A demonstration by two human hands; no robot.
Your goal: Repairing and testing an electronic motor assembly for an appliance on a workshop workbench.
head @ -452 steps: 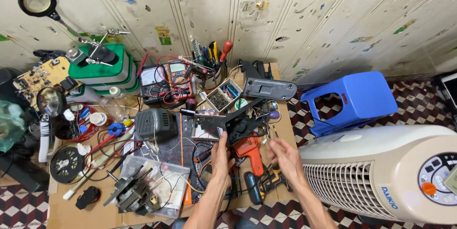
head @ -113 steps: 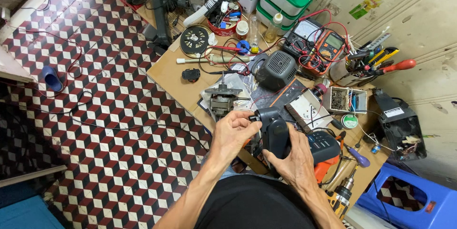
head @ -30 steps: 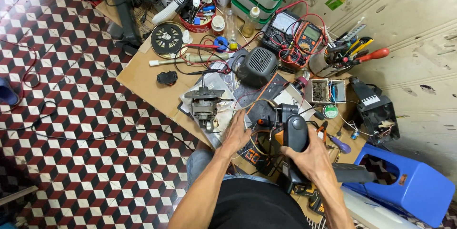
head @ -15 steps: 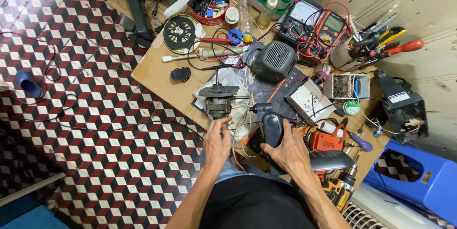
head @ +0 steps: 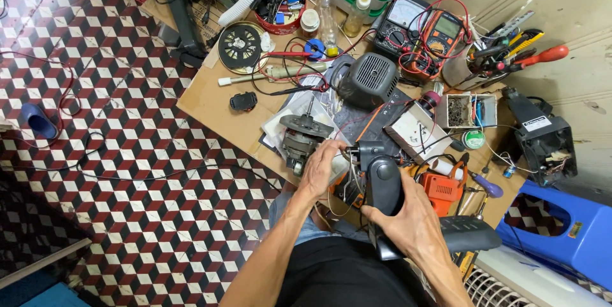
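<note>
Head view: the person sits at the near edge of a low, crowded cardboard-covered work board laid on a floor of red, white and black cube-pattern tiles. The right hand wraps around a dark grey moulded plastic housing, fingers curled along its rounded back, holding it upright over the lap at the board's near edge. The left hand is closed in a pinch at thin wires beside the housing's top, with its knuckles just beside a small bare electric motor that lies on white paper.

The housing looks stiff, smooth and fairly light; its curved shell could slip, so the broad back, where the palm already sits, seems the surest hold. The wires look thin and easily strained; they should be taken near their ends and not tugged.

Room is tight. An orange power tool lies just right of the housing, a round grey vented cover and two multimeters with red leads lie beyond, and a blue plastic stool stands to the right. The open space is to the left, over the tiles.
</note>
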